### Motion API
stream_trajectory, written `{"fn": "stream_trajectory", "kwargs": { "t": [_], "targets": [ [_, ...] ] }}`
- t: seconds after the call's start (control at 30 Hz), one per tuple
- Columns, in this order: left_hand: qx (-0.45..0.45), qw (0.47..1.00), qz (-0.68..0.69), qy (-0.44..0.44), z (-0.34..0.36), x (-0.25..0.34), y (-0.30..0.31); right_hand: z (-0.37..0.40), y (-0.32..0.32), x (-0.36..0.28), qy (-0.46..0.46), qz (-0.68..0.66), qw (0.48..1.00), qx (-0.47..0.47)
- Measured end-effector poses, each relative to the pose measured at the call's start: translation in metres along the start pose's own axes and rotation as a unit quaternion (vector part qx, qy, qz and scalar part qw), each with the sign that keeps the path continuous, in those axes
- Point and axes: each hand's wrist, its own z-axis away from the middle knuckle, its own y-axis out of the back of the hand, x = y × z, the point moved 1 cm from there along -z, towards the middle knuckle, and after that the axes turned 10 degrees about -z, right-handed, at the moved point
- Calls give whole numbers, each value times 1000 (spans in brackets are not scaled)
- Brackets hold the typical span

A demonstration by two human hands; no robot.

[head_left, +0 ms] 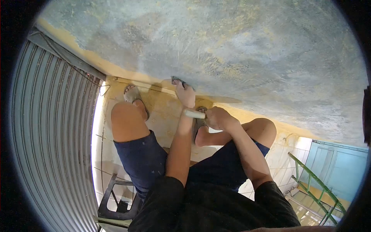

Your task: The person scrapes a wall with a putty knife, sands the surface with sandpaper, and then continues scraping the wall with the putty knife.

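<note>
My left hand (185, 94) is closed around a small dark flat piece (177, 80) at the foot of the wall; its exact kind is hard to make out. The wall (185, 50) is patchy grey-blue with yellowish spots and a bare yellow strip along its base. My right hand (219, 118) grips a tool by or near its pale, rounded handle (194, 113), which sticks out leftward across my left wrist in this view. The tool's working end is hidden by the hand or too small to tell. Both hands are between my bent knees.
A grey ribbed roller shutter (54, 120) runs along the left. Behind my left thigh is a black stool-like frame (116, 197). To the right are a green metal frame (319, 189) and a light blue door (340, 166). Pale tiles (162, 112) under my sandals carry yellowish dust.
</note>
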Motion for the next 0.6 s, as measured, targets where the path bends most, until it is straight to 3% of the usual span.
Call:
{"fn": "stream_trajectory", "kwargs": {
  "t": [0.03,0.1,0.2,0.33,0.4,0.53,0.6],
  "targets": [
    [1,1000,-2,4,-10,-26,-6,2,0,-1,0,-1,1000,-5],
    [106,994,-7,2,-57,-107,-27,6,4,-4,2,-15,1000,-9],
    [95,993,-34,63,-89,-144,-23,9,-1,8,30,-38,999,13],
    [39,993,-104,32,-18,-39,-10,12,-9,18,-20,-24,999,21],
    [62,997,-42,-8,1,-13,-13,14,-4,15,-31,-23,999,-5],
    [63,990,99,83,-48,-65,2,16,-7,13,-9,-39,999,3],
    [8,972,159,175,-65,-68,13,17,-7,16,3,-21,999,28]
  ]
}}
